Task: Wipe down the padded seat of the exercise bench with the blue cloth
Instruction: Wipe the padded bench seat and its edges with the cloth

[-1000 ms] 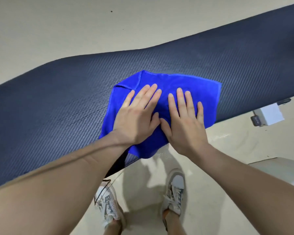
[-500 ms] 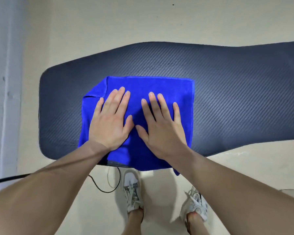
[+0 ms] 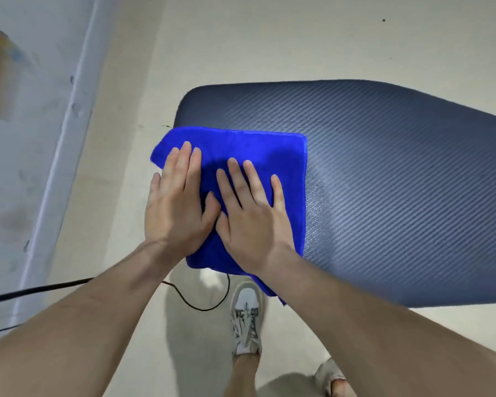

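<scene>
The dark blue padded seat [image 3: 384, 181] of the bench runs from the middle to the right edge, its rounded left end near the centre. The blue cloth [image 3: 255, 150] lies spread over that left end, overhanging the end and the near edge. My left hand [image 3: 178, 207] and my right hand [image 3: 249, 216] press flat on the cloth side by side, fingers spread, thumbs touching. The cloth and my hands hide the near left corner of the pad.
A pale wall with a baseboard [image 3: 60, 156] stands at the left. A black cable [image 3: 195, 302] curls on the beige floor below the bench end. My shoes [image 3: 245, 319] stand close to the bench's near edge.
Both hands have slid the cloth leftward along the pad, from its middle to its left end. The cloth now hangs over the end of the seat.
</scene>
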The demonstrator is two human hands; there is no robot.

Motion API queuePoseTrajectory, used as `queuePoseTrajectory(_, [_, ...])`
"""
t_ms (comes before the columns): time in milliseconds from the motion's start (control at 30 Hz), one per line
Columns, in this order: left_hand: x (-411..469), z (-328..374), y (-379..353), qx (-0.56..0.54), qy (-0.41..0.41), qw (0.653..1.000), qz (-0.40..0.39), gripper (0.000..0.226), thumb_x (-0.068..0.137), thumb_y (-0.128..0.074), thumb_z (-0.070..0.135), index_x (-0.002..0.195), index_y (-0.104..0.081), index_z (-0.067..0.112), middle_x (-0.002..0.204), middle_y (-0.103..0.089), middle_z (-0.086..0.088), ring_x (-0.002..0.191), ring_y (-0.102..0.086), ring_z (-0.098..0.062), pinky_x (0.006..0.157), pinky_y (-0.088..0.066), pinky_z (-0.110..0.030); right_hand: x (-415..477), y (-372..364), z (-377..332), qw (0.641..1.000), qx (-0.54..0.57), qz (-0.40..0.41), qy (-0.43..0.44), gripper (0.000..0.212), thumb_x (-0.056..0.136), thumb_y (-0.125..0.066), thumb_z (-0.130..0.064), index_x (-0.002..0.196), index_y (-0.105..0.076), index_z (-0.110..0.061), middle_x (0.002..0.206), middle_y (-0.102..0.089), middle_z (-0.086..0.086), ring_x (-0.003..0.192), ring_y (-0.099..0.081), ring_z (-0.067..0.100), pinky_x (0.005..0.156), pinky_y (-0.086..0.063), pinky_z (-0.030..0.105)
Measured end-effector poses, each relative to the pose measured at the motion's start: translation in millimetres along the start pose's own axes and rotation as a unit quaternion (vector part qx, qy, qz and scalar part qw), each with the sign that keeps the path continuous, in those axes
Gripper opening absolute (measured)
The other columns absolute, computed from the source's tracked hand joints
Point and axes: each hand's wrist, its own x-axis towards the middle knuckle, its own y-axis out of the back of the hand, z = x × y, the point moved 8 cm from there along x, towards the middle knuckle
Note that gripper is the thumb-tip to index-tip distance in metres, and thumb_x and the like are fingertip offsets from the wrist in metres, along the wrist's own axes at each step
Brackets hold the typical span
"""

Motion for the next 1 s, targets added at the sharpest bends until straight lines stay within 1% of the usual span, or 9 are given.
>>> queuePoseTrajectory(100, [3, -2, 1, -0.034, -0.016, 0.999, 0.012, 0.065, 0.089, -0.027, 0.028, 0.146, -0.024, -0.002, 0.156, -0.023, -0.019, 0.146, -0.017, -0.030, 0.117, -0.024, -0.042, 11, 1, -5, 1.000, 0.002, -0.013, 0.027, 0.061, 0.098, -0.021, -0.042, 0.155, -0.009, -0.023, 0.165, -0.003, -0.005, 0.151, 0.002, 0.015, 0.118, 0.002, 0.049])
queuePoseTrajectory(233, [2, -10, -2, -0.059, 0.005, 0.998, 0.020, 0.062, 0.093, -0.028, 0.024, 0.147, -0.019, -0.006, 0.156, -0.017, -0.024, 0.144, -0.020, -0.035, 0.114, -0.029, -0.041, 26, 9, -11, 0.997, 0.006, -0.009, 0.082, 0.059, 0.096, -0.026, -0.042, 0.153, -0.022, -0.025, 0.164, -0.012, -0.007, 0.151, -0.008, 0.015, 0.120, -0.005, 0.049])
queuePoseTrajectory(300, [5, -23, -3, -0.103, 0.110, 0.989, -0.006, 0.065, 0.094, -0.031, 0.029, 0.151, -0.009, 0.007, 0.158, -0.015, -0.016, 0.133, -0.039, -0.032, 0.089, -0.046, -0.041, 39, 12, -13, 0.993, -0.003, -0.023, 0.113, 0.059, 0.096, -0.026, -0.042, 0.153, -0.023, -0.027, 0.164, -0.013, -0.008, 0.151, -0.009, 0.016, 0.119, -0.007, 0.050])
queuePoseTrajectory(367, [11, -34, -6, -0.124, 0.195, 0.972, -0.028, 0.063, 0.095, -0.032, 0.034, 0.150, -0.008, 0.015, 0.144, -0.039, -0.015, 0.102, -0.058, -0.035, 0.067, -0.043, -0.037, 56, 15, -16, 0.990, -0.019, -0.033, 0.135, 0.058, 0.097, -0.024, -0.042, 0.153, -0.020, -0.029, 0.164, -0.012, -0.007, 0.151, -0.008, 0.017, 0.119, -0.005, 0.049])
queuePoseTrajectory(433, [18, -41, -3, -0.159, 0.237, 0.958, -0.017, 0.051, 0.095, -0.029, 0.036, 0.141, -0.024, 0.013, 0.109, -0.061, -0.013, 0.084, -0.061, -0.037, 0.065, -0.040, -0.037, 73, 19, -19, 0.988, -0.035, -0.031, 0.146, 0.057, 0.097, -0.024, -0.041, 0.153, -0.021, -0.030, 0.164, -0.014, -0.006, 0.151, -0.009, 0.017, 0.119, -0.006, 0.049])
queuePoseTrajectory(500, [24, -46, -3, -0.177, 0.260, 0.949, -0.020, 0.036, 0.097, -0.026, 0.035, 0.121, -0.040, 0.011, 0.085, -0.060, -0.006, 0.079, -0.060, -0.036, 0.066, -0.040, -0.038, 86, 24, -23, 0.986, -0.046, -0.018, 0.158, 0.057, 0.096, -0.024, -0.040, 0.152, -0.025, -0.029, 0.162, -0.020, -0.004, 0.150, -0.014, 0.019, 0.119, -0.010, 0.050])
queuePoseTrajectory(667, [37, -60, -5, -0.232, 0.296, 0.926, -0.042, 0.037, 0.098, -0.019, 0.031, 0.085, -0.048, 0.013, 0.082, -0.060, -0.005, 0.081, -0.058, -0.032, 0.075, -0.046, -0.040, 119, 29, -38, 0.975, -0.046, -0.011, 0.218, 0.052, 0.097, -0.029, -0.044, 0.143, -0.044, -0.025, 0.157, -0.035, -0.002, 0.148, -0.021, 0.019, 0.117, -0.013, 0.049])
queuePoseTrajectory(833, [44, -67, -7, -0.276, 0.300, 0.909, -0.087, 0.027, 0.098, -0.026, 0.012, 0.072, -0.034, 0.011, 0.085, -0.059, -0.017, 0.083, -0.056, -0.039, 0.073, -0.046, -0.046, 151, 29, -55, 0.951, -0.054, -0.027, 0.302, 0.048, 0.092, -0.032, -0.047, 0.111, -0.067, -0.021, 0.123, -0.063, -0.001, 0.137, -0.041, 0.022, 0.114, -0.009, 0.045])
queuePoseTrajectory(1000, [41, -76, -14, -0.319, 0.357, 0.875, -0.071, 0.039, 0.099, -0.023, 0.017, 0.062, -0.032, 0.014, 0.073, -0.054, -0.014, 0.072, -0.050, -0.034, 0.062, -0.038, -0.041, 171, 28, -70, 0.920, -0.082, -0.055, 0.378, 0.056, 0.090, -0.024, -0.054, 0.075, -0.064, -0.018, 0.078, -0.062, -0.002, 0.091, -0.057, 0.024, 0.108, -0.029, 0.043])
